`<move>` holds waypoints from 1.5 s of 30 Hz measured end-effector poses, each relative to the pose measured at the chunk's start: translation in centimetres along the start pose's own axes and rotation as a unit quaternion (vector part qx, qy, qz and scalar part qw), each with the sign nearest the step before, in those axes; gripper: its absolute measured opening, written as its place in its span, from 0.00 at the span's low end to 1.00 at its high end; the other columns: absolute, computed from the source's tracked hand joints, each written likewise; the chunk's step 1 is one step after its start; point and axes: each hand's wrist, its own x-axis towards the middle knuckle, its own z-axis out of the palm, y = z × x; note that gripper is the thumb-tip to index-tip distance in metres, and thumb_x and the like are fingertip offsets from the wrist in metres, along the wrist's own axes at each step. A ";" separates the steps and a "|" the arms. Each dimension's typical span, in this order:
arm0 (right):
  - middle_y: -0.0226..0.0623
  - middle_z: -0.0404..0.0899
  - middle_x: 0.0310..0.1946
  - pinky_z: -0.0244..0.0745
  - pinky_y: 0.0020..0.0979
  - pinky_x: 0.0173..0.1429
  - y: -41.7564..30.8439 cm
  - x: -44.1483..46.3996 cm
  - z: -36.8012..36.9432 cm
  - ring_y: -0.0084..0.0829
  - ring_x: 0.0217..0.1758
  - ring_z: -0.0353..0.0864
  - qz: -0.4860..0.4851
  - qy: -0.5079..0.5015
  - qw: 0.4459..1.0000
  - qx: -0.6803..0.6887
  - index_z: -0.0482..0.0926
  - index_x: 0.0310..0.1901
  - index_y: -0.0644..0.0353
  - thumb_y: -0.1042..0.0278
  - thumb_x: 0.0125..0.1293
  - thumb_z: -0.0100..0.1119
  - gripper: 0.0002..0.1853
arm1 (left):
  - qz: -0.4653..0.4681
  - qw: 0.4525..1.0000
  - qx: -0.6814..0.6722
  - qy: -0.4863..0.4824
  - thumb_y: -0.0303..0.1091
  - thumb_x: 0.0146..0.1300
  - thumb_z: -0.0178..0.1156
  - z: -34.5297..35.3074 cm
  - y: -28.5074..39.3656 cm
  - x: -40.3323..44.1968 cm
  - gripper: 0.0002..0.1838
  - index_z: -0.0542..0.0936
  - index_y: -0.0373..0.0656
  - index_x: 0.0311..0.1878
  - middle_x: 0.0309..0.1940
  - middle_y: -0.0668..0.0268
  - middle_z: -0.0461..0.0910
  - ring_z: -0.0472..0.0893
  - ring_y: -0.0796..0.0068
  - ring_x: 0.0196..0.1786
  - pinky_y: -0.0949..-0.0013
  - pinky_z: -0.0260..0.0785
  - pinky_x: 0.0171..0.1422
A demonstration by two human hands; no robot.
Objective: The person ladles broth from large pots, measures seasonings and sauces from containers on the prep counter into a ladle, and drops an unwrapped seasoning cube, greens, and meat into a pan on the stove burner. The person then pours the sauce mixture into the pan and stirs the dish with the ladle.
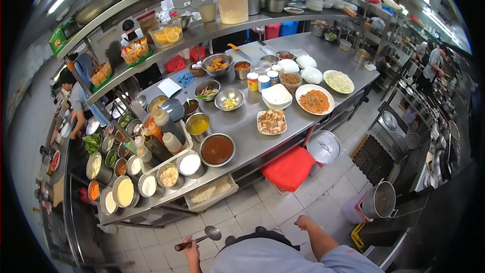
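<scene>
My left hand [192, 251] is closed around the wooden handle of a metal ladle [212, 232], its round bowl pointing right, over the tiled floor. Low in front of my body, my right hand [303, 222] hangs with its fingers curled in and nothing visible in them. Beyond both hands stands a steel worktable [257, 146]. Nearest on it are a bowl of brown sauce [217, 149], a container of white powder [190, 164] and a square dish of chopped cooked meat [272, 122]. Neither hand touches the table.
A red-covered stool [289, 169] and a large lidded pot [324, 146] stand by the table. A steel pot [380, 201] is at the right. Squeeze bottles [162, 117] crowd the table's left part. An overhead shelf [202, 29] spans it. Other people work left and far right.
</scene>
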 end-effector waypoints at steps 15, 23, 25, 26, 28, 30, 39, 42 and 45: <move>0.34 0.77 0.31 0.74 0.26 0.26 -10.2 -2.5 -3.3 0.24 0.25 0.77 -0.092 -0.006 0.929 0.359 0.74 0.49 0.57 0.53 0.64 0.59 0.18 | 0.006 0.991 0.123 0.057 0.29 0.59 0.61 -2.2 -7.8 2.0 0.10 0.77 0.38 0.43 0.27 0.63 0.76 0.77 0.73 0.32 0.68 0.71 0.38; 0.31 0.76 0.29 0.71 0.25 0.24 -16.6 -5.0 -1.8 0.22 0.21 0.73 -0.154 -0.106 0.913 0.362 0.74 0.50 0.55 0.54 0.65 0.58 0.17 | 0.208 0.931 0.264 -0.146 0.33 0.55 0.64 9.2 2.8 0.8 0.13 0.81 0.41 0.44 0.37 0.54 0.76 0.76 0.55 0.43 0.60 0.71 0.49; 0.33 0.77 0.28 0.72 0.26 0.25 -16.1 -4.3 -1.5 0.23 0.22 0.74 -0.134 -0.103 0.946 0.277 0.75 0.48 0.56 0.54 0.64 0.59 0.17 | 0.232 0.924 0.254 -0.166 0.33 0.56 0.64 10.3 3.5 0.7 0.14 0.80 0.41 0.45 0.38 0.55 0.76 0.77 0.57 0.43 0.61 0.71 0.49; 0.33 0.77 0.28 0.72 0.26 0.25 -15.4 -3.7 -1.4 0.23 0.22 0.74 -0.135 -0.111 0.949 0.261 0.75 0.48 0.56 0.54 0.64 0.59 0.17 | 0.222 0.930 0.249 -0.153 0.33 0.56 0.64 10.3 3.8 0.6 0.14 0.80 0.41 0.45 0.38 0.55 0.76 0.77 0.57 0.43 0.61 0.71 0.49; 0.35 0.78 0.26 0.72 0.27 0.23 -12.1 -0.8 -0.9 0.24 0.21 0.75 -0.138 -0.077 0.975 0.159 0.77 0.44 0.58 0.54 0.63 0.59 0.16 | 0.223 0.946 0.190 -0.141 0.34 0.56 0.64 9.7 4.4 -0.3 0.14 0.79 0.42 0.46 0.39 0.57 0.76 0.77 0.59 0.44 0.61 0.71 0.50; 0.36 0.78 0.24 0.72 0.29 0.22 -9.3 -0.1 -2.0 0.26 0.19 0.75 -0.095 -0.055 0.988 0.109 0.78 0.41 0.58 0.56 0.61 0.59 0.14 | 0.145 0.978 0.128 -0.082 0.33 0.58 0.63 8.5 1.6 -0.1 0.13 0.79 0.42 0.47 0.39 0.59 0.76 0.77 0.64 0.42 0.63 0.71 0.49; 0.34 0.76 0.23 0.72 0.30 0.20 -4.3 -0.7 -5.4 0.26 0.17 0.75 0.027 0.015 0.969 0.244 0.76 0.36 0.56 0.58 0.61 0.58 0.11 | 0.000 1.000 0.028 -0.008 0.37 0.62 0.62 4.9 1.4 -0.5 0.13 0.79 0.40 0.46 0.37 0.64 0.76 0.77 0.73 0.38 0.68 0.71 0.46; 0.34 0.78 0.29 0.75 0.30 0.26 -5.4 -0.6 -4.2 0.27 0.22 0.77 0.009 -0.002 0.956 0.294 0.75 0.46 0.55 0.56 0.61 0.62 0.16 | 0.021 0.993 0.077 -0.081 0.39 0.62 0.62 7.6 1.0 0.9 0.14 0.79 0.41 0.47 0.40 0.61 0.76 0.77 0.70 0.41 0.67 0.71 0.48; 0.33 0.78 0.32 0.76 0.29 0.29 -9.3 -2.0 -2.7 0.26 0.26 0.78 -0.062 -0.048 0.931 0.356 0.75 0.45 0.57 0.53 0.64 0.59 0.17 | 0.088 0.965 0.159 -0.189 0.41 0.61 0.62 11.7 4.4 0.1 0.16 0.79 0.43 0.48 0.45 0.57 0.75 0.77 0.63 0.47 0.64 0.70 0.53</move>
